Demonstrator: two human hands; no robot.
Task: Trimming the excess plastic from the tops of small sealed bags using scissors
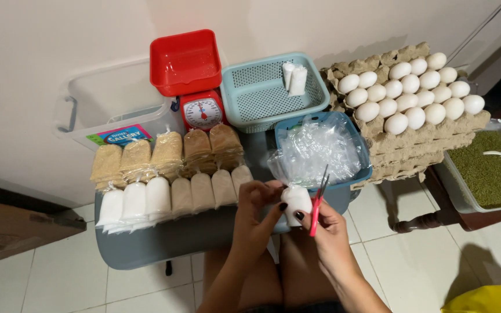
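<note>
We see our left hand [254, 203] pinching the twisted top of a small clear plastic bag of white powder [297, 203], held near us above our knees. Our right hand [327, 232] grips the same bag from below with thumb and fingers curled, and also holds a pair of red-handled scissors [318, 200] whose blades point up beside the bag's neck.

Just beyond the hands stands a grey bench [163, 240]. On it lie rows of filled packets: white ones [134, 203] at the near left, beige ones [207, 190] to their right, and grainy tan ones [146, 156] behind. Farther off sit a red kitchen scale [202, 110] with a red square tray on top, a light blue perforated basket [262, 95], and a blue tub of empty clear bags [320, 148]. At the far right, stacked cardboard trays of white eggs [413, 93] rest beside a bin of green beans [485, 168].
</note>
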